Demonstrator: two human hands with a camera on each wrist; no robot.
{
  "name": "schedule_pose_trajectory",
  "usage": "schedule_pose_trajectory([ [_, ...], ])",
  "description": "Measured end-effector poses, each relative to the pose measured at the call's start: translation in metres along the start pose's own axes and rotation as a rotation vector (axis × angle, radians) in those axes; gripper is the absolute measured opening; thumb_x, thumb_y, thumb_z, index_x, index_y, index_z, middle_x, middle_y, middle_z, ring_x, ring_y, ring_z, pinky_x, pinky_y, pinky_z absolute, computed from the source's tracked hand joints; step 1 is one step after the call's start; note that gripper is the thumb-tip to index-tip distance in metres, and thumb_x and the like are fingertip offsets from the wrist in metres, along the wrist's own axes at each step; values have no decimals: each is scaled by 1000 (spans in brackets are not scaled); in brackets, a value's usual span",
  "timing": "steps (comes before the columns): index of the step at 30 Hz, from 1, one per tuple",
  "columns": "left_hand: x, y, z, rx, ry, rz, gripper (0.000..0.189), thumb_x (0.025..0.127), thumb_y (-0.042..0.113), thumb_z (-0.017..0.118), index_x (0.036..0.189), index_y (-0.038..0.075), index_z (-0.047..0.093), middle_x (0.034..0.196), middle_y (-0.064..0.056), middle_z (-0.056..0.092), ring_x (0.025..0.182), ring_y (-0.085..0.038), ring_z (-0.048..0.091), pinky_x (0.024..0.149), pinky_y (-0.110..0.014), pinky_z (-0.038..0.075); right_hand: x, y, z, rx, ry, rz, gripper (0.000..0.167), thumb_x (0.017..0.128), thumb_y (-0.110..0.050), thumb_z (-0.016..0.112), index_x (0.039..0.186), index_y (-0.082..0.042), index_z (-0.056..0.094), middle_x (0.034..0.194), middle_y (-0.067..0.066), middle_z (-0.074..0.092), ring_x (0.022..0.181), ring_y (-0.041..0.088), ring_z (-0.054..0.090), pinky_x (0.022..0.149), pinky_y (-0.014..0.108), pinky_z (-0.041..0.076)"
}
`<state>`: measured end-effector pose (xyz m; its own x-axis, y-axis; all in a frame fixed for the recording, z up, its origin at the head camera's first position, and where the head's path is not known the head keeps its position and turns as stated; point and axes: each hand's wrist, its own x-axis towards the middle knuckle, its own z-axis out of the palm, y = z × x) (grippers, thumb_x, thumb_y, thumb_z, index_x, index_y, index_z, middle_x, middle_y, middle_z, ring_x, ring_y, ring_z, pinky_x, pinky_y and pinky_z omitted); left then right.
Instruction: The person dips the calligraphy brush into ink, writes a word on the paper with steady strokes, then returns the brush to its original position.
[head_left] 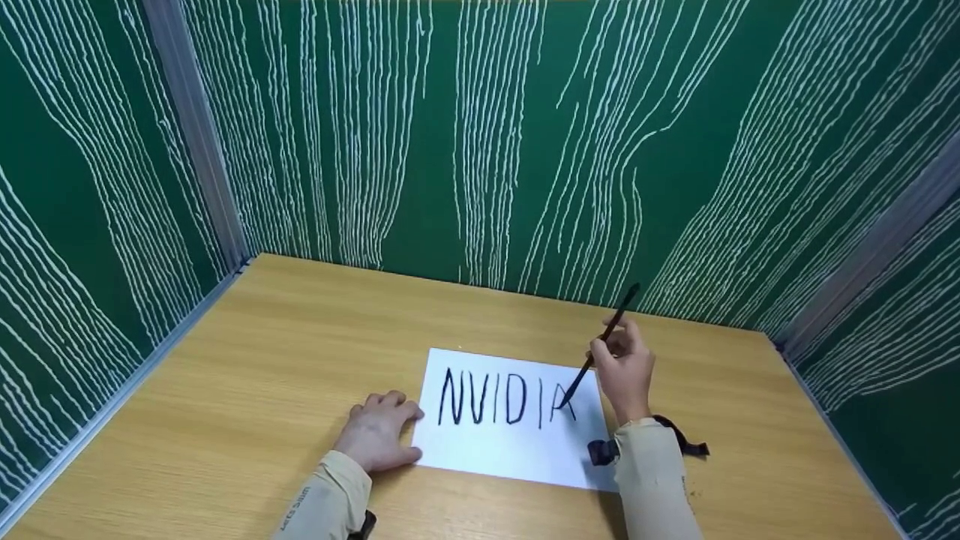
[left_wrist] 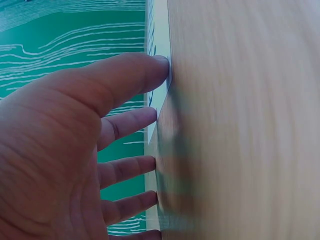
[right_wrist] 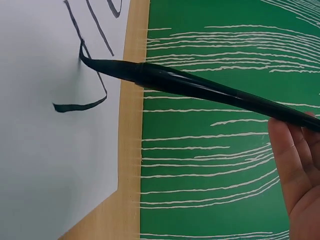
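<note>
A white sheet of paper [head_left: 495, 451] lies on the wooden table with "NVIDIA" lettered on it in black strokes. My right hand [head_left: 628, 371] pinches a dark writing brush [head_left: 613, 324] by its handle, which slants up and away. In the right wrist view, the bent black bristles [right_wrist: 107, 67] touch the last letter, at the start of its crossbar. My left hand [head_left: 375, 435] rests at the paper's left edge with its fingers spread. In the left wrist view, the thumb [left_wrist: 135, 75] and index fingertip press the paper; the other fingertips are on the table.
The wooden tabletop [head_left: 300, 337] extends around the paper on all sides. Green panels [head_left: 427, 150] with wavy white lines stand behind it and at both sides, joined by grey corner posts [head_left: 199, 127]. Dark straps [head_left: 675, 435] circle the wrists.
</note>
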<state>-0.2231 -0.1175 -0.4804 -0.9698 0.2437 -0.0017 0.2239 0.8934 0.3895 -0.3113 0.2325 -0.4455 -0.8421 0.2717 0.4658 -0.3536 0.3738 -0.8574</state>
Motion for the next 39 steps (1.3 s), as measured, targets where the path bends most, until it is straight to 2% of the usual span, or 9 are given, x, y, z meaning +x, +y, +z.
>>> schedule_pose_trajectory([
  [7, 1, -3, 1, 4, 12, 30, 52, 72, 40, 76, 118, 20, 64, 133, -11, 53, 124, -38, 46, 97, -60, 38, 1, 4, -4, 15, 9, -44, 22, 87, -3, 58, 107, -12, 59, 81, 19, 65, 65, 24, 65, 58, 28, 58],
  [14, 2, -3, 2, -3, -5, 12, 52, 72, 41, 76, 119, 21, 63, 134, -10, 52, 125, -38, 45, 99, -60, 37, 2, 7, -6, -17, 32, -34, 21, 88, -4, 58, 106, -13, 60, 77, 11, 65, 63, 20, 64, 57, 25, 56],
  [21, 2, -3, 1, 0, -5, 15, 52, 72, 40, 76, 119, 21, 64, 133, -10, 53, 123, -37, 46, 98, -60, 37, 3, 7, -9, -20, 42, -8, 21, 88, -5, 58, 107, -13, 59, 79, 12, 66, 67, 23, 66, 59, 24, 56],
  [30, 3, -3, 1, 3, -17, 3, 52, 73, 42, 75, 120, 22, 63, 134, -10, 52, 125, -37, 45, 99, -60, 36, 4, 7, -12, -29, 50, 30, 22, 89, -6, 59, 110, -13, 59, 81, 9, 65, 69, 21, 65, 61, 24, 57],
  [33, 3, -4, 1, 5, -3, 15, 51, 73, 41, 75, 119, 22, 63, 133, -10, 53, 124, -38, 46, 98, -60, 37, 4, 4, -12, -27, 50, 29, 22, 89, -4, 59, 110, -12, 59, 80, 10, 65, 69, 26, 66, 60, 24, 57],
  [38, 1, -5, 2, 2, 14, 29, 49, 72, 39, 75, 117, 21, 64, 132, -9, 54, 123, -37, 46, 97, -61, 37, -2, -15, -13, -27, 42, -13, 21, 88, -1, 58, 108, -5, 58, 77, 14, 64, 69, 34, 65, 57, 25, 56],
  [39, 1, -4, 2, 1, 13, 27, 49, 72, 39, 75, 116, 21, 64, 131, -9, 54, 123, -37, 46, 97, -60, 37, -4, -19, -13, -32, 40, -17, 21, 88, -1, 57, 108, -4, 58, 77, 14, 64, 68, 32, 65, 57, 24, 56],
])
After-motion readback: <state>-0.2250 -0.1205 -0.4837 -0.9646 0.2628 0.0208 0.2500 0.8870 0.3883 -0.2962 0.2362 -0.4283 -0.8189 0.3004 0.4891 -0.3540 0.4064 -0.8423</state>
